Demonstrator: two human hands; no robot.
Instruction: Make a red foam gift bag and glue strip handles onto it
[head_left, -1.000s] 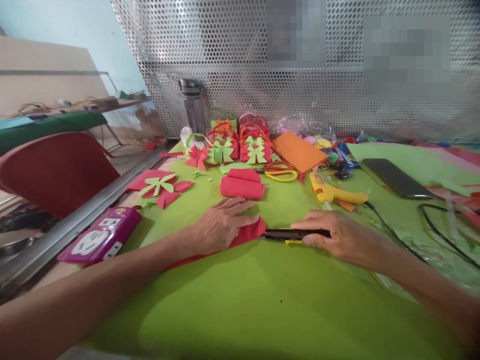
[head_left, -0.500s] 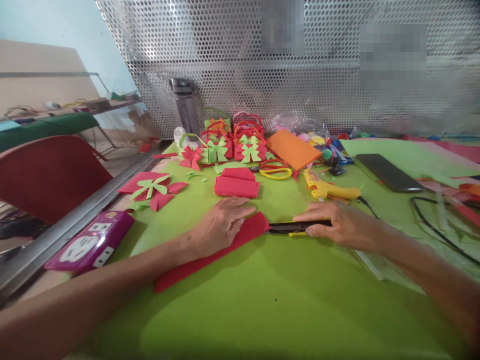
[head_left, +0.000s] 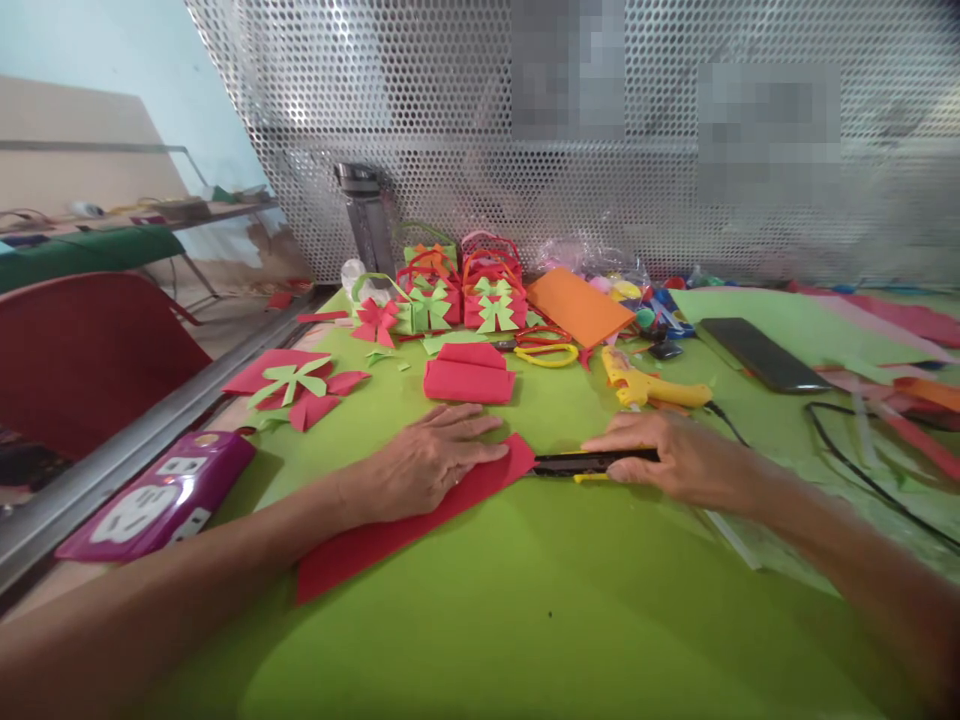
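Note:
My left hand [head_left: 424, 465] lies flat on a folded red paper strip [head_left: 375, 545], fingers stretched out and pressing it to the table. In my right hand [head_left: 652, 455] is a long black tool with yellow edges, which looks like a stapler [head_left: 559, 463]. Its tip meets the right end of the strip; whether the paper sits between its jaws I cannot tell. Just beyond my left hand stands a small folded red paper box [head_left: 469, 375]. A yellow glue gun [head_left: 652, 385] rests behind my right hand.
Small paper bags with bows [head_left: 495, 305] stand at the back beside a water bottle [head_left: 367, 215]. Yellow-handled scissors [head_left: 547, 355], an orange sheet [head_left: 581, 305] and a phone [head_left: 761, 355] lie farther off. A purple power strip [head_left: 161, 495] and paper cutouts [head_left: 292, 382] are at left.
My left hand has flattened on the strip, its fingers more stretched out. The tool stays at the strip's end. The camera view has shifted slightly.

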